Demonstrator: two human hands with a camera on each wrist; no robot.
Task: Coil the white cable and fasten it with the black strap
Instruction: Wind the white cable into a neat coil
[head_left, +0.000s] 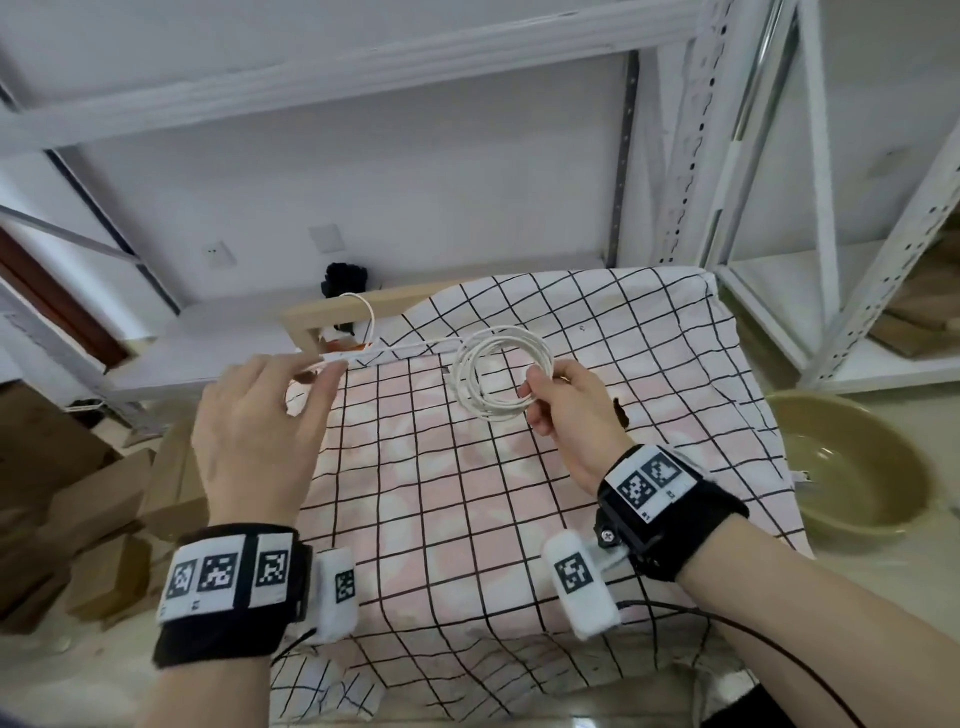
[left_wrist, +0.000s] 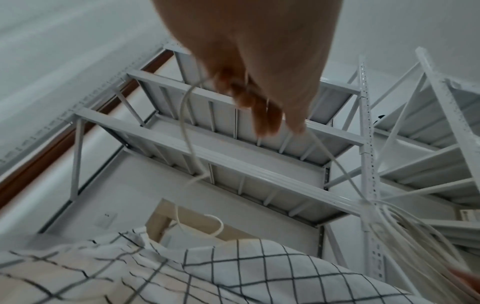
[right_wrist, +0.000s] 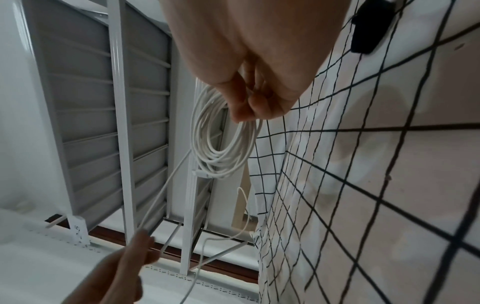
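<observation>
Right wrist view: the right hand (right_wrist: 249, 82) pinches a bundle of several finished loops of the white cable (right_wrist: 223, 139), held above the checked cloth (right_wrist: 389, 185). The left hand (head_left: 260, 431) pinches the straight run leading out of the coil; a loose tail trails off behind it. Most coiling looks done. The black strap (right_wrist: 369, 26) lies on the cloth, not yet used.

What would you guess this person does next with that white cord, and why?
Probably the left hand swings its stretch of thin white cable over to the right hand to lay one more loop. The coil there holds several turns, but a loose tail hangs free, and the black strap lies untouched on the checked cloth.
</observation>
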